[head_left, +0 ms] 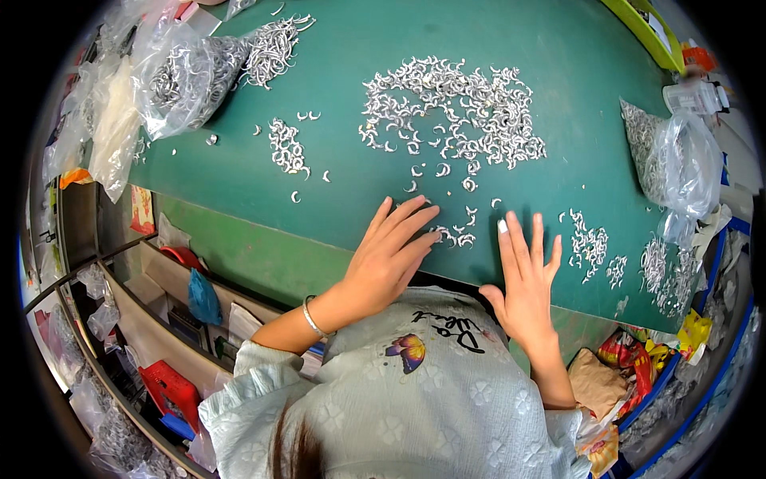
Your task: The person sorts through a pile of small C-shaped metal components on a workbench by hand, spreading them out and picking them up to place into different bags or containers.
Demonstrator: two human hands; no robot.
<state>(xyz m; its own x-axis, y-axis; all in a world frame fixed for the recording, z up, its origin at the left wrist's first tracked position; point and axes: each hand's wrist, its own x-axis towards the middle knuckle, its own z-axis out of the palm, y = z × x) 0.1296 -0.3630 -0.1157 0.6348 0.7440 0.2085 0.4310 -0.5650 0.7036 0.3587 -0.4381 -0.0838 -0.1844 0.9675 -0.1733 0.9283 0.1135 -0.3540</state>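
Far up and left of the hands, clear bags of metal pieces [187, 76] lie on the green table [574, 72]. Another clear bag [682, 160] sits well right of them. Below left, a red stool [171, 391] stands under the shelves [120, 311].

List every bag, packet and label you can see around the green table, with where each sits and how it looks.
Clear plastic bag: far left of the green table, bulging with small silvery metal pieces.
White plastic bag: left edge, soft, long, opaque.
Clear bag: right edge, crumpled, silvery pieces inside.
Red and yellow packets: below the table's right corner, crumpled.
Blue bag: on the shelf at left, small.
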